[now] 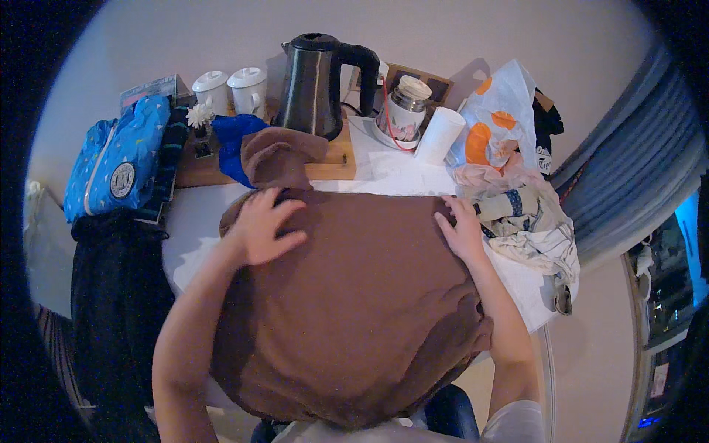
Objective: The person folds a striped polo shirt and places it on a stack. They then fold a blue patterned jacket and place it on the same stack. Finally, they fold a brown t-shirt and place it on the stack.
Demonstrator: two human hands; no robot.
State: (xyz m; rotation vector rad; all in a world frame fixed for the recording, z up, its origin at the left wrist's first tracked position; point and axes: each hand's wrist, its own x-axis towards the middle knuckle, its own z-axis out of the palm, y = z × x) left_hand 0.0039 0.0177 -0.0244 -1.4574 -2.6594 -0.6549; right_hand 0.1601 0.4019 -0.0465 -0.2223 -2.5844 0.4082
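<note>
A brown garment (362, 273) of soft cloth is spread over the white-covered table (193, 221), its near end drooping over the front edge toward my lap. At its far left, a narrower bunched part, perhaps a sleeve, lies against the wooden tray. My left hand (267, 227) rests on the garment's far left corner with fingers spread, holding nothing. At the far right corner, my right hand (461, 227) lies on the cloth, thumb and fingers apart. Whether its fingertips press the edge, I cannot tell.
Behind stand a dark kettle (310, 88), two lidded white cups (247, 90), a jar (405, 111) and a white roll (441, 135). A blue patterned jacket (118, 159) is folded at left. Beige clothing (535, 225) and a plastic bag (502, 103) lie right.
</note>
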